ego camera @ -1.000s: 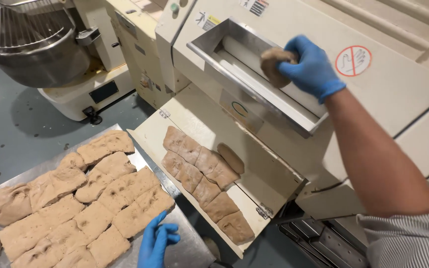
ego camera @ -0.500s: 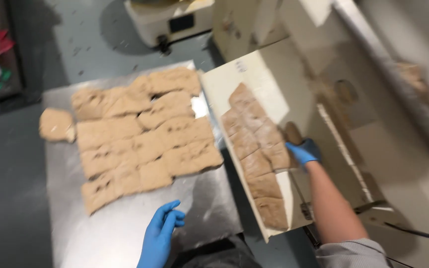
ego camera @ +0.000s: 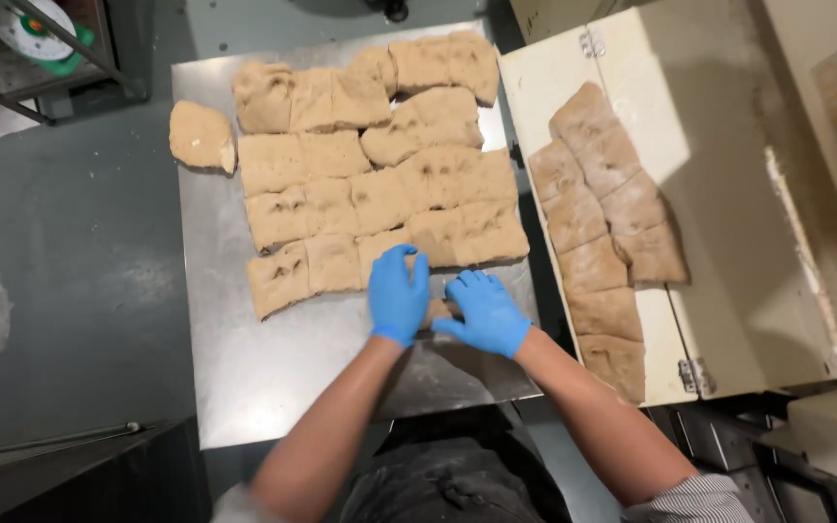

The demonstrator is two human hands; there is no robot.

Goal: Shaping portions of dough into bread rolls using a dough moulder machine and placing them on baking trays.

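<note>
Both my arms reach forward from the bottom of the view, bare forearms, blue gloves. My left hand (ego camera: 399, 293) lies palm down, fingers together and fairly flat, on the near edge of the dough slab (ego camera: 375, 165), touching it at the front row. My right hand (ego camera: 483, 312) sits just beside it, fingers curled down over a small dough piece (ego camera: 438, 311) that peeks out between the two hands; I cannot tell how firmly either hand grips. The slab is tan, dimpled, cut into rough rectangles packed edge to edge, filling the far half of the steel counter (ego camera: 273, 368). One loose lump (ego camera: 201, 137) rests apart at the slab's far left corner. The counter's near-left part is bare metal, its front edge just before my body. To my right, across a narrow gap, a pale hinged tray (ego camera: 719, 194) carries a row of cut dough pieces (ego camera: 604, 223) running toward me.
</note>
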